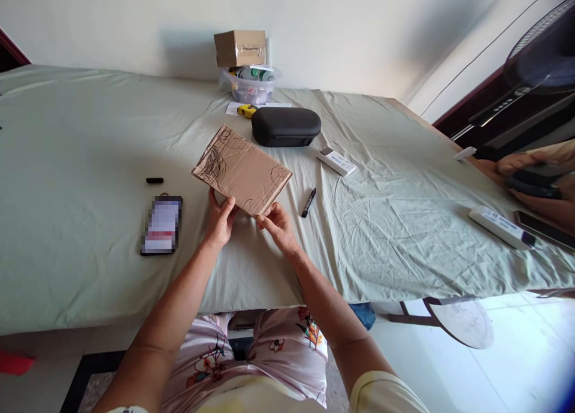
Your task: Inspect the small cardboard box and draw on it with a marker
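Both my hands grip a flat brown piece of cardboard (251, 167) with dark scribbled curls drawn near its corners, held tilted over the cloth. My left hand (220, 218) pinches its near left edge, thumb on top and fingers underneath. At the near right corner my right hand (278, 226) holds it the same way. A black marker pen (309, 202) lies on the cloth to the right of my right hand. Left of my left hand is a phone (162, 226) with a blurred screen, and a small black cap-like piece (155, 180) lies above it.
A pale green cloth (381, 233) covers the table. Beyond the cardboard are a black hard case (286, 126), a yellow tape measure (247, 110), a plastic tub (254, 89) and a cardboard box (240, 48). White boxes (336, 161) lie rightward. Another person's hand (539, 167) shows far right.
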Demonstrator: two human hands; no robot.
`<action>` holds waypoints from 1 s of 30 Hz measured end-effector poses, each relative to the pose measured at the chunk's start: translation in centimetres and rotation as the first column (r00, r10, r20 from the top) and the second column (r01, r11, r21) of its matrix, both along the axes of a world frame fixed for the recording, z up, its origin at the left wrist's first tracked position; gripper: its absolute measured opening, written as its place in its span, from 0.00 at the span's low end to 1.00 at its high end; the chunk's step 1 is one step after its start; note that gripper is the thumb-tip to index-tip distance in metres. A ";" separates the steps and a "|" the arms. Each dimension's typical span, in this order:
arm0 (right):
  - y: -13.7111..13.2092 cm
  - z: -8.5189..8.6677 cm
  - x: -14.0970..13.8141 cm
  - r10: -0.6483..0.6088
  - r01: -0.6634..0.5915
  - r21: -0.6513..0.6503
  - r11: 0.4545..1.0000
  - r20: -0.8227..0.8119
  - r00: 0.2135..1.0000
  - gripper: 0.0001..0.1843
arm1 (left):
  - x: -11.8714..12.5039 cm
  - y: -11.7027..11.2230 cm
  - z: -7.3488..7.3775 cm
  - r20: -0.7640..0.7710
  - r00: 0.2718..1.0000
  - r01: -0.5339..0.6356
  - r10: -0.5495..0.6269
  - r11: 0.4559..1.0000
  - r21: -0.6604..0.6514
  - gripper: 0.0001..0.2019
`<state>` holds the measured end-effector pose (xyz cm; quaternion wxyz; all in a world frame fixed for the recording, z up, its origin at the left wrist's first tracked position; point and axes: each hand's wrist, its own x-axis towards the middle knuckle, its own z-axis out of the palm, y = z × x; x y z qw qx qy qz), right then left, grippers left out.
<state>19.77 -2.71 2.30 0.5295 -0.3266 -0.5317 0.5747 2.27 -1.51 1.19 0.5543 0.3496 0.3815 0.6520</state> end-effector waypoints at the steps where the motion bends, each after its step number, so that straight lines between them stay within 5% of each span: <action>1: 0.0 0.0 -0.1 -0.009 0.009 0.000 1.000 -0.001 1.000 0.30 | 0.2 -0.2 0.0 -0.015 1.000 0.025 -0.025 1.000 -0.003 0.60; 11: -0.1 -0.2 -0.3 -0.005 0.005 0.015 1.000 0.023 1.000 0.30 | 1.5 -0.9 -0.6 -0.118 0.985 0.135 -0.129 0.990 0.045 0.75; 20: 0.0 -0.4 0.1 -0.042 0.043 -0.005 0.999 0.086 0.995 0.29 | 0.6 -0.9 0.3 -0.167 0.980 0.119 -0.105 0.990 0.077 0.69; 26: 1.1 -0.3 1.7 -0.271 0.276 -0.023 0.961 0.115 0.956 0.30 | -0.3 -0.8 0.8 -0.240 0.962 0.147 -0.127 0.987 0.069 0.66; 30: 2.4 -0.7 3.1 -0.522 0.525 0.003 0.851 0.105 0.846 0.28 | -0.6 -0.5 0.6 -0.249 0.961 0.147 -0.123 0.986 0.084 0.67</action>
